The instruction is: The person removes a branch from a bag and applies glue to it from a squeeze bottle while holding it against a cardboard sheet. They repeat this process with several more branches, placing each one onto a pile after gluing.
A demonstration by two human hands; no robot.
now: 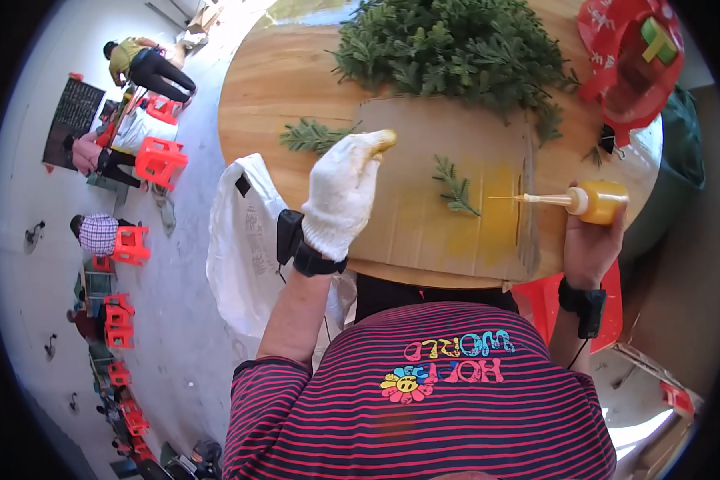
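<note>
My left hand [345, 186], in a white knitted glove with yellow-stained fingertips, is over the left part of a flat cardboard sheet [400, 232]. Its fingers are pressed together; whether anything small is between them is hidden. Just beyond it, a green artificial pine sprig [310, 136] lies on the wood. A second sprig [456, 188] rests on the cardboard, beside a yellow-stained patch. My bare right hand [594, 250] grips a squeeze bottle [604, 202] of yellow liquid, tilted sideways. Its thin needle tip points left toward that second sprig.
A big heap of green sprigs [452, 52] covers the far side of the round wooden table [256, 96]. A red plastic bag [628, 60] is at the far right. A white sack [244, 240] hangs at the left edge. People and red stools [160, 160] line the left.
</note>
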